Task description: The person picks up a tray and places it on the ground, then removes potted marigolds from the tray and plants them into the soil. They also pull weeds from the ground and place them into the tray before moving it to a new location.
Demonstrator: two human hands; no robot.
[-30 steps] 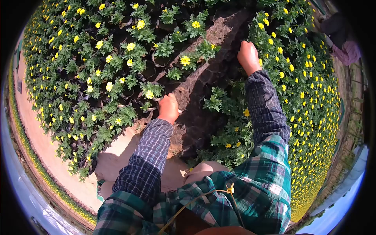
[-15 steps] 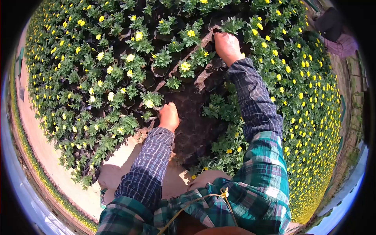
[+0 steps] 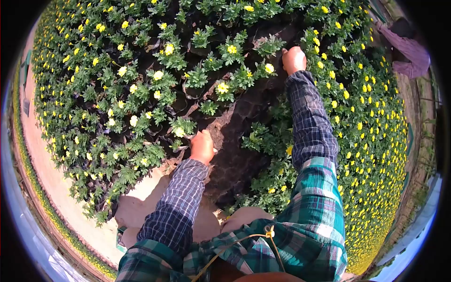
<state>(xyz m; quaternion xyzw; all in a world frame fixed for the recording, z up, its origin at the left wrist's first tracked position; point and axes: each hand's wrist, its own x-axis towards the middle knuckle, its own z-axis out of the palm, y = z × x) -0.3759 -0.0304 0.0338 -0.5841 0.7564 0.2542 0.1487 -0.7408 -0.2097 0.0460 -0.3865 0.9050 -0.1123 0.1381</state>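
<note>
Rows of bagged plants with yellow flowers (image 3: 222, 88) surround a dark strip of soil (image 3: 235, 160). My left hand (image 3: 202, 146) is closed at the strip's left edge, beside a plant with a pale yellow flower (image 3: 179, 129); what its fingers hold is hidden. Farther forward, my right hand (image 3: 294, 59) has its fingers curled together at the far right end of the gap. It is close to a leafy plant (image 3: 268, 46), and I cannot make out anything in its grip.
A person in a pink garment (image 3: 408, 51) is at the upper right, beyond the flower bed. A pale dirt path (image 3: 47, 150) runs along the left. Dense yellow-flowered plants (image 3: 366, 141) fill the right side.
My right hand has moved right and slightly nearer, and a flowering plant now stands where it was close by. My left hand has barely shifted. The other person's pink garment shows more.
</note>
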